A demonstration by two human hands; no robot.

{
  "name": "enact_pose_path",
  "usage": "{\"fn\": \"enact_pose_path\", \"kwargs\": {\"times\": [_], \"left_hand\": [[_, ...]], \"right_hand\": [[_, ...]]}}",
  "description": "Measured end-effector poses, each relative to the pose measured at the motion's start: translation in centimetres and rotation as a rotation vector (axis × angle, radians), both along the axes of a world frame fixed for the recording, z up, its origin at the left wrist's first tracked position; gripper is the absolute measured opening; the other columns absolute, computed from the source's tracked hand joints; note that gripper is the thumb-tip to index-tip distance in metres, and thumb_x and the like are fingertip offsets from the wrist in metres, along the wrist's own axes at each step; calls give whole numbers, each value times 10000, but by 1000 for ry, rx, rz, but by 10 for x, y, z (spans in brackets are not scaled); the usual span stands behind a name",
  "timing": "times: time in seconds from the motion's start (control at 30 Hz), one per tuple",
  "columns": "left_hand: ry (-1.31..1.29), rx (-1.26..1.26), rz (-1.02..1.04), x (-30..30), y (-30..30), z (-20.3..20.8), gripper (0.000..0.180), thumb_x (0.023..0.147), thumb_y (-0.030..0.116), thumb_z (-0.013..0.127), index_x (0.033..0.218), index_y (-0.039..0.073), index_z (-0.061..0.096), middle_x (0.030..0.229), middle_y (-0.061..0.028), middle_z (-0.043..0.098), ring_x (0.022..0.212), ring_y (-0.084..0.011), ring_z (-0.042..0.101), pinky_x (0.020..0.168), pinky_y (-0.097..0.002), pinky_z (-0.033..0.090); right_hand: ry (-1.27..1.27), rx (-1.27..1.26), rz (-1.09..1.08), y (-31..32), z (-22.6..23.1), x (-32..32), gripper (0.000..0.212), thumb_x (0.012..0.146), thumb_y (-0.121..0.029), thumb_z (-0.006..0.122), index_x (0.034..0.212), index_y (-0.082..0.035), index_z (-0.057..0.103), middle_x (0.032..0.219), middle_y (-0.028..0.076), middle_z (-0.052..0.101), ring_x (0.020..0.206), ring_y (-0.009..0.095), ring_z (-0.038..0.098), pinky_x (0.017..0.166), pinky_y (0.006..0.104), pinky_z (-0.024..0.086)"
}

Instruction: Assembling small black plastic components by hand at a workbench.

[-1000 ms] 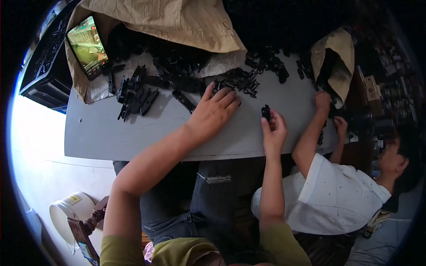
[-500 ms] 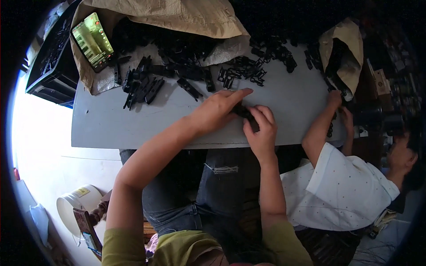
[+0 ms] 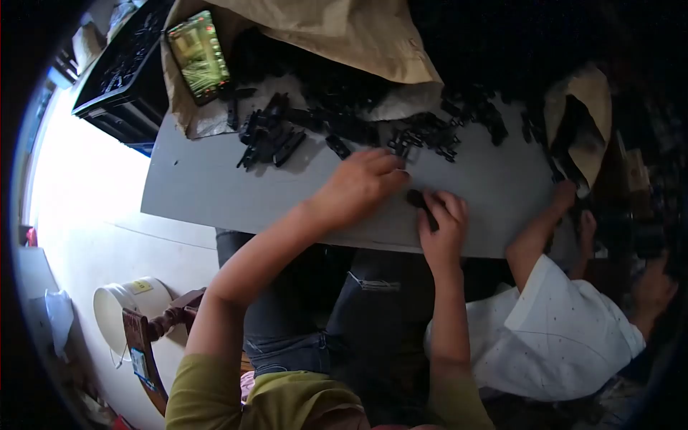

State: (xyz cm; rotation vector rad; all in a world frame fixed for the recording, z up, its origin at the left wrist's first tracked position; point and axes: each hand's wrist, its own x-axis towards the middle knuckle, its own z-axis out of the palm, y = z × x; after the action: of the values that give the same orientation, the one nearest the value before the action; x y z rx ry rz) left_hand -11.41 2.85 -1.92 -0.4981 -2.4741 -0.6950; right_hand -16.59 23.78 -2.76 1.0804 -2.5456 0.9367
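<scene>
My right hand (image 3: 446, 218) is closed round a small, dark, elongated plastic part (image 3: 421, 202) near the table's front edge. The far end of that part sticks out past my fingers. My left hand (image 3: 362, 183) hovers to its left with bent fingers, next to a scatter of small black link-like plastic pieces (image 3: 430, 140). Its fingertips are blurred, and whether anything sits between them is unclear. Farther left lies a heap of longer black plastic parts (image 3: 272, 136), with one loose black part (image 3: 337, 147) close to my left knuckles.
A brown paper sack (image 3: 344, 32) spills black parts at the back, a lit phone (image 3: 199, 57) leaning on it. A black crate (image 3: 125, 86) stands at far left, a white bucket (image 3: 129, 308) below. On the right, a co-worker in a white shirt (image 3: 552, 330) works beside another paper sack (image 3: 598, 129).
My hands have moved apart; the left has left the part in my right hand and gone toward the small black pieces. The whole view has shifted and tilted.
</scene>
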Motion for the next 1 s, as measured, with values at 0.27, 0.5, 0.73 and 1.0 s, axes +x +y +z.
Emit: {"fn": "enact_pose_path", "kwargs": {"times": [0.27,0.5,0.73,1.0], "left_hand": [[-16,-311,363,42,-37,2,244,764,134,548,982,105,652,931,-29,576,997,-198,521,897,-340,384],[-425,631,262,71,-13,15,254,806,66,622,1059,43,631,847,-103,642,749,-176,624,666,-291,499],[-428,859,245,74,-14,1,141,880,48,581,1001,-7,630,792,-73,665,737,-122,654,655,-262,503],[-358,865,283,78,-6,0,142,872,52,579,981,-18,636,765,-131,665,684,-172,670,638,-282,511]], "right_hand": [[152,163,-40,-1,1,13,292,744,-25,673,1034,-8,643,1073,115,550,974,281,570,831,363,496],[-155,101,45,-25,21,19,286,714,-33,659,980,12,567,979,141,552,882,318,584,741,386,493],[-166,-68,216,-59,31,49,311,705,15,653,1011,10,597,1003,124,567,891,282,611,719,360,513],[-67,62,204,-56,36,59,319,750,17,668,1060,23,598,1028,127,531,922,290,584,753,367,501]]}}
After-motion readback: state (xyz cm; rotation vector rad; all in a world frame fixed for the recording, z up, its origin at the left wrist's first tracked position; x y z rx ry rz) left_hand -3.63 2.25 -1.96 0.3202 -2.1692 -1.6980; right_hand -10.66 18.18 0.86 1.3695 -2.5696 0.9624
